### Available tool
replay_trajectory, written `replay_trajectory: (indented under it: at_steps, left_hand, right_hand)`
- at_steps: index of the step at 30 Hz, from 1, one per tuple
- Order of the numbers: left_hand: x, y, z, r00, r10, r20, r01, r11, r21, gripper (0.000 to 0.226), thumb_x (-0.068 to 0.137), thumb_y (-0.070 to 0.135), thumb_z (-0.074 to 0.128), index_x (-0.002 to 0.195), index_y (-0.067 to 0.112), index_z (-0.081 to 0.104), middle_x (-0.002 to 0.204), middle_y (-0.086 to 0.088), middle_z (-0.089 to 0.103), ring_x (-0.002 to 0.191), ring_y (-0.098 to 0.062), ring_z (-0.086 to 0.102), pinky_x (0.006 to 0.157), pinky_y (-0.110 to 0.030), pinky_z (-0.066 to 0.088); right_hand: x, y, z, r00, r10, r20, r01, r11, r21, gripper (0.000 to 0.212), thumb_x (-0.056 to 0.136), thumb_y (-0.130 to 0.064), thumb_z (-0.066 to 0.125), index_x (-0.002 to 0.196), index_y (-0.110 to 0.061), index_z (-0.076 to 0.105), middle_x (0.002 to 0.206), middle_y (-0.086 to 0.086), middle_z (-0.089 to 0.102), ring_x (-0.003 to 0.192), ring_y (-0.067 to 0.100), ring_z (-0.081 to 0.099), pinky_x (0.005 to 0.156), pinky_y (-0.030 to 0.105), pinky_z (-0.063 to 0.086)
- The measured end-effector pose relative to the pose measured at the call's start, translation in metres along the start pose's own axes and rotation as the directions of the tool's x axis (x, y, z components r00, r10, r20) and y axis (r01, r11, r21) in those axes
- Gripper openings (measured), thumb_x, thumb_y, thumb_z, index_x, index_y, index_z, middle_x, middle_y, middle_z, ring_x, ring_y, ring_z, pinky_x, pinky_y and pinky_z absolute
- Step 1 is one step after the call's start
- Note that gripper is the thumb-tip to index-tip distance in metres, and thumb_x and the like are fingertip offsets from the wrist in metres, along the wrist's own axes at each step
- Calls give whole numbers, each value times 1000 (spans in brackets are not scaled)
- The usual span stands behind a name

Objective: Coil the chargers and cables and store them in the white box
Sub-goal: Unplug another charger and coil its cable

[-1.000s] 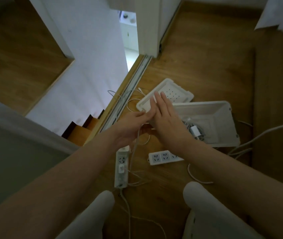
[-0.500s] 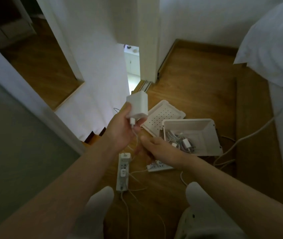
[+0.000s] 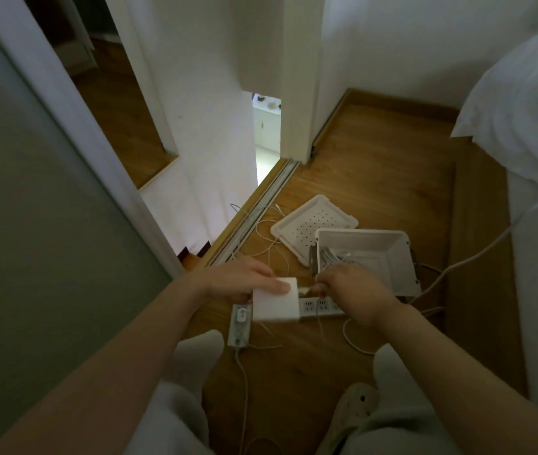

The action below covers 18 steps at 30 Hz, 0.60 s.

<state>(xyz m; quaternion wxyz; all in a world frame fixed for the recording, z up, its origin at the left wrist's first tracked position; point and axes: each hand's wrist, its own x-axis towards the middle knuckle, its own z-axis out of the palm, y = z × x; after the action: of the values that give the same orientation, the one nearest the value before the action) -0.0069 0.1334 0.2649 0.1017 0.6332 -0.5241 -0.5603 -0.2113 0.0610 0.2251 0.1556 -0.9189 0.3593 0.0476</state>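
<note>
left hand (image 3: 236,280) grips the white charger brick (image 3: 274,307), one finger flat on top. right hand (image 3: 354,292), fingers curled, seems to pinch the cable (image 3: 305,291) at the brick's 3 o'clock edge. brick is above the floor, at 8 o'clock of the white box (image 3: 403,270). cable side points to 3 o'clock; brick is near square, axis 9-to-3. best: hold the brick steady, wind loose even loops, no kink at the plug.

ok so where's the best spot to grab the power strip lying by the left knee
Probably across its narrow sides near the middle, coming straight down from above. The power strip lies flat on the wooden floor, long and slim, with its cord leaving the near end, so a mid-body pinch should balance it.
</note>
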Motion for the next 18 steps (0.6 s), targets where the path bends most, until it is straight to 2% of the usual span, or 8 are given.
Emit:
replay_trajectory:
  at_steps: [2,3,6,8,10,14,16,18]
  left_hand:
    - [3,-15,3,999,-27,-36,35,969,243,35,89,37,58,110,9,60,104,-2,57,96,-17,56,82,-25,47]
    - [4,-21,3,997,-40,-64,57,957,283,31,88,37,59,104,11,60,102,-1,56,96,-17,57,83,-27,48]
    - [3,-25,-1,988,-29,-150,61,975,215,18,89,38,57,92,21,52,96,1,56,85,-13,57,68,-22,49]
    - [2,-25,-2,979,6,-202,28,986,164,23,91,39,54,100,17,52,99,-1,56,88,-17,58,71,-26,49]
    - [1,-26,-2,977,10,-211,13,994,109,29,93,39,50,109,15,49,102,-4,54,90,-19,57,74,-29,50]
    - [0,-28,-2,962,17,-274,-19,1000,-3,29,98,42,36,111,18,44,95,-3,53,74,-13,53,57,-20,42]
    - [0,-28,-5,938,13,-347,-32,998,-48,26,98,42,35,110,20,42,94,1,50,78,-10,52,59,-19,41]
    - [-1,-29,-6,933,13,-361,-44,996,-76,24,99,40,35,110,20,41,95,2,49,82,-9,51,61,-18,42]
  right_hand:
    - [-2,3,-5,995,93,-35,-91,994,56,28,98,-31,39,94,-18,63,96,0,63,87,13,57,82,30,48]
    - [-4,2,-8,991,122,-58,-115,988,107,30,98,-33,38,93,-17,63,93,0,63,83,13,58,79,29,49]
    - [-12,-8,-16,975,130,-182,-107,985,133,31,98,-35,36,92,-18,61,79,-6,59,68,7,55,66,23,48]
    - [-14,-15,-20,951,149,-271,-111,983,149,29,99,-34,37,88,-20,60,68,-9,53,58,4,51,56,19,43]
    - [-15,-17,-21,926,199,-321,-139,970,199,27,98,-33,38,87,-20,59,66,-8,54,57,6,51,51,19,38]
    - [-13,-20,-22,915,265,-306,-181,944,274,24,99,-27,38,92,-19,59,70,-4,57,58,8,51,50,19,33]
    - [-10,-24,-22,921,275,-275,-172,922,347,22,99,-22,37,89,-20,56,75,-1,60,62,11,55,51,19,34]
    - [-5,-30,-20,919,301,-255,-165,880,445,21,99,-18,37,84,-19,52,79,3,61,66,15,57,54,21,40]
